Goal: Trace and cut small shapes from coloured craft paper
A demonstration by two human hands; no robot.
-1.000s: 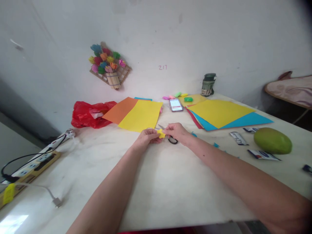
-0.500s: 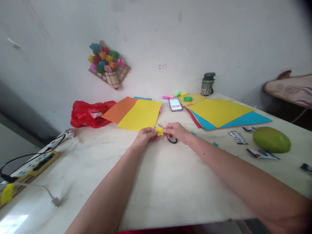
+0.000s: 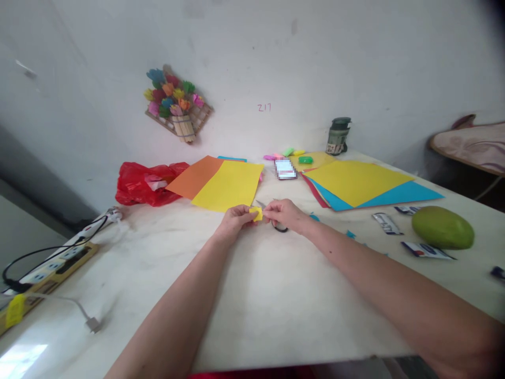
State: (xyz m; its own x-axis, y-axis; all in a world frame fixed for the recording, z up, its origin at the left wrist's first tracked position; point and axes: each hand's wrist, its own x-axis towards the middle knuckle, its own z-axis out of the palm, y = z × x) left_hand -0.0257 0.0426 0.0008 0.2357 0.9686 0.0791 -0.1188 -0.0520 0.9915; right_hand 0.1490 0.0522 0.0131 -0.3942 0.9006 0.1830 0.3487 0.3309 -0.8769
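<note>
A small piece of yellow paper [image 3: 256,213] is pinched at its left side by my left hand [image 3: 235,218], thumb on top. My right hand [image 3: 284,213] is closed at the paper's right edge, thumb and finger pressed together. Under the right hand lies a pair of scissors [image 3: 281,228]; one dark handle loop and the blade tips show, the rest is covered. Just beyond both hands rests a large yellow sheet [image 3: 229,184], overlapping an orange sheet [image 3: 197,176].
A red plastic bag [image 3: 136,184] and a power strip [image 3: 59,263] are on the left. Further back stand a phone [image 3: 285,169], highlighters [image 3: 305,160] and a dark green bottle [image 3: 338,136]. Coloured sheets [image 3: 359,179], small packets [image 3: 387,223] and a green fruit [image 3: 442,227] lie on the right.
The small yellow paper has turned slightly between my fingers and my right fingertips have shifted a little along its edge. The whole view has moved slightly; the table things stay put.
</note>
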